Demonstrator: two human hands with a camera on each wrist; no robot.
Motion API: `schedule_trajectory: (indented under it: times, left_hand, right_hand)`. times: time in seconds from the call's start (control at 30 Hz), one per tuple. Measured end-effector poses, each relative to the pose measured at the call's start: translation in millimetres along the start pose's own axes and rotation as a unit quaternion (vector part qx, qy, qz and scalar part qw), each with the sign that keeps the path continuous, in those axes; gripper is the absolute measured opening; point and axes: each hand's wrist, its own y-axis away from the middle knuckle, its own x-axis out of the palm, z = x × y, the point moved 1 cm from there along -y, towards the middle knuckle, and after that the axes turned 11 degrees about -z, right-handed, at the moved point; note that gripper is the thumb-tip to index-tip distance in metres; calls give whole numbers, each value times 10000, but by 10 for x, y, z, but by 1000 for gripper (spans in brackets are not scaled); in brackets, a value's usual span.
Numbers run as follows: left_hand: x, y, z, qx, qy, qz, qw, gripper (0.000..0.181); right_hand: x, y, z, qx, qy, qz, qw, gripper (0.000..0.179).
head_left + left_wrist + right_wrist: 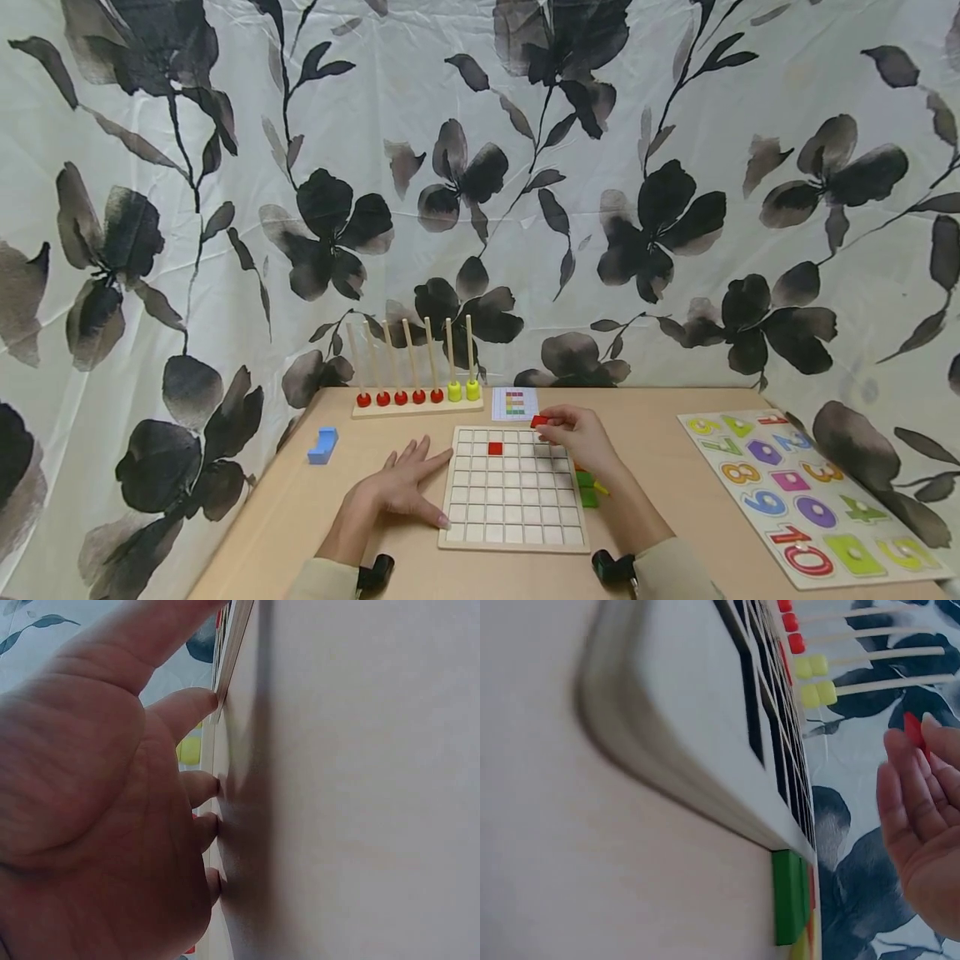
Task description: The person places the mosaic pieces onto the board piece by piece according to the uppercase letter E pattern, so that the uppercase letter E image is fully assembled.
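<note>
A white grid board (510,500) with a wooden rim lies mid-table, and one red square tile (495,448) sits in a cell near its top. My right hand (581,437) pinches another red tile (538,421) between thumb and fingertips above the board's top right; the right wrist view shows that red tile (913,729) too. My left hand (401,490) lies with fingers spread, touching the board's left edge. In the left wrist view the palm of the left hand (105,795) faces the camera. Green tiles (588,492) lie at the board's right side, partly behind my right forearm.
Behind the board stand a peg rack (420,408) with red and yellow beads and a small pattern card (514,403). A blue block (322,446) lies at left. A colourful number puzzle board (810,500) takes up the right side. A floral cloth (480,250) hangs behind.
</note>
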Motion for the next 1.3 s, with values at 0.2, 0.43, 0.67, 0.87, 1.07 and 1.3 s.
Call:
schedule_trajectory:
  times: [0.2,0.43,0.67,0.87,1.07,1.3]
  left_hand:
    - [1,21,27,-45,-9,17,10000,114]
    - [27,21,40,21,16,66,10000,114]
    - [48,-21,-1,72,-44,101,9999,114]
    - [29,-55,-34,140,-30,104,9998,114]
    - [-2,-16,-21,-7,17,76,10000,115]
    - [3,-9,-4,-52,44,40,10000,115]
  right_hand:
    - [142,-107,24,-426,976,508,9930,24]
    - [278,-193,27,-579,1633,1303,9762,21]
    - [287,-230,-57,-587,2121,1679,9609,16]
    - [315,-245,-83,-823,2289,1603,9566,17]
    - [399,-250,-60,-817,2318,1766,9531,17]
    - [443,-273,-83,-920,2717,1816,9406,11]
